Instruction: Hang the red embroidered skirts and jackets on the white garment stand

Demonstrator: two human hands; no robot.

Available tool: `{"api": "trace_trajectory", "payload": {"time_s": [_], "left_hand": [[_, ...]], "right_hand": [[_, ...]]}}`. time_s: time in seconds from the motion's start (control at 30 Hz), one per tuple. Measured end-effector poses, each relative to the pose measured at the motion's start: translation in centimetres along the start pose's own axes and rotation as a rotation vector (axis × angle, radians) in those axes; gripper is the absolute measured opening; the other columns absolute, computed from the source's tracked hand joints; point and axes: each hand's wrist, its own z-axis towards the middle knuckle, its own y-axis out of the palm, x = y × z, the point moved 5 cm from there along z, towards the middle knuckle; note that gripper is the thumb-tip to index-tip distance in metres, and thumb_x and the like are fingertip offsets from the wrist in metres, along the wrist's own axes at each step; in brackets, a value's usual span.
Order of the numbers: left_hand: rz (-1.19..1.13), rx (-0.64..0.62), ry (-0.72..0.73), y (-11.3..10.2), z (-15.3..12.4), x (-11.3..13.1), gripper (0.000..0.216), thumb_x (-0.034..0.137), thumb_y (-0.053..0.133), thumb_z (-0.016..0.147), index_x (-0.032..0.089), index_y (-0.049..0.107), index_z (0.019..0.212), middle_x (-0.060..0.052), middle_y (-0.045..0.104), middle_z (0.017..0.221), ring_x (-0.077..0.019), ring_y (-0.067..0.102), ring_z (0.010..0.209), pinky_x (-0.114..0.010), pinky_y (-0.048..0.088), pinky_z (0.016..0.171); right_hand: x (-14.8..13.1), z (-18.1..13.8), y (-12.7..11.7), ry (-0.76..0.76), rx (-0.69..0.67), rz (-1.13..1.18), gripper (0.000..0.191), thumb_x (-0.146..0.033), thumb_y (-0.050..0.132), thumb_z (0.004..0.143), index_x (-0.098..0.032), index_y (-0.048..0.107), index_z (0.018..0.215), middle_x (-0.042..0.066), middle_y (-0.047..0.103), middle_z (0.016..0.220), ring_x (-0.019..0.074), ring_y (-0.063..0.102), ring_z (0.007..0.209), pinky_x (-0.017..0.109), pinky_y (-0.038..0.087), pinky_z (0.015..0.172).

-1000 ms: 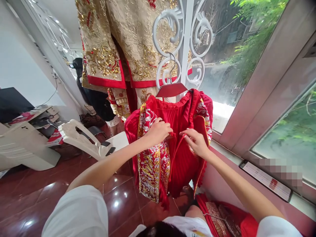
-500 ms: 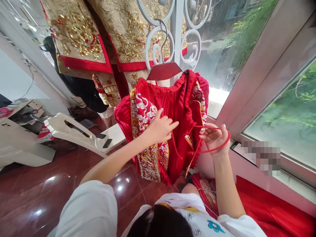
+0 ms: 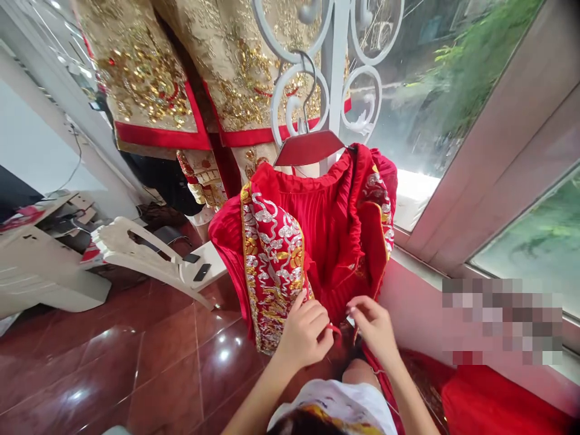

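A red pleated garment (image 3: pixel 312 211) hangs on a hanger with a red top (image 3: pixel 308 148) and a metal hook. Its front carries an embroidered panel (image 3: pixel 274 260) in silver and gold with gold edging. My left hand (image 3: pixel 306 332) is closed at the panel's lower edge, with a short end of red cord (image 3: pixel 334 329) poking out of its fingers. Close by on the right, my right hand (image 3: pixel 374 329) has thumb and finger pinched together near the garment's lower part. What it holds, if anything, is too small to make out.
White scrolled ironwork (image 3: pixel 338 78) carries the hanger. Behind it hang gold-beaded garments (image 3: pixel 154 78) with red trim. A white chair (image 3: pixel 149 254) with dark phones on its seat stands left, near a white desk (image 3: pixel 45 266). Red cloth (image 3: pixel 498 396) lies lower right, below the window.
Both hands have come down and closer together below the garment's middle. The red cord loop stretched around my right hand is gone; a cord end now shows at my left hand.
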Motion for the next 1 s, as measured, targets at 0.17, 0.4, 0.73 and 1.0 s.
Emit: {"api": "trace_trajectory", "payload": {"time_s": [0.17, 0.4, 0.73, 1.0], "left_hand": [[-0.106, 0.005, -0.152, 1.6, -2.4, 0.0, 0.010, 0.010, 0.047, 0.074, 0.017, 0.049, 0.067, 0.001, 0.060, 0.071, -0.0137, 0.053, 0.077, -0.043, 0.033, 0.101], [-0.223, -0.125, -0.276, 3.7, -4.8, -0.5, 0.012, 0.010, 0.046, 0.079, 0.017, 0.052, 0.071, -0.003, 0.059, 0.074, -0.0154, 0.049, 0.074, -0.030, 0.043, 0.071], [-0.177, -0.249, -0.395, 3.5, -5.2, -2.3, 0.017, 0.013, 0.043, 0.087, 0.017, 0.059, 0.085, -0.005, 0.064, 0.086, -0.0176, 0.052, 0.083, -0.032, 0.046, 0.077], [-0.137, -0.252, -0.409, 3.3, -5.8, -2.5, 0.017, 0.011, 0.044, 0.087, 0.017, 0.060, 0.089, -0.003, 0.065, 0.090, -0.0171, 0.053, 0.084, -0.031, 0.046, 0.079]], "right_hand": [[1.2, 2.5, 6.2, 0.078, -0.107, -0.173, 0.025, -0.039, 0.053, 0.076, -0.016, 0.063, 0.070, 0.008, 0.066, 0.068, 0.0197, 0.061, 0.067, 0.028, 0.044, 0.064], [5.3, 6.6, 7.5, 0.151, 0.030, -0.150, 0.037, -0.051, 0.057, 0.072, -0.016, 0.057, 0.059, 0.008, 0.060, 0.058, 0.0193, 0.055, 0.059, 0.029, 0.041, 0.060], [7.5, 6.8, 9.8, 0.308, -0.049, 0.103, 0.045, -0.058, 0.059, 0.068, -0.014, 0.062, 0.073, 0.007, 0.064, 0.069, 0.0137, 0.055, 0.058, 0.025, 0.045, 0.054], [7.0, 6.5, 10.5, 0.298, 0.044, 0.164, 0.039, -0.048, 0.064, 0.067, -0.014, 0.060, 0.085, 0.004, 0.063, 0.074, 0.0131, 0.056, 0.066, 0.024, 0.045, 0.060]]}}
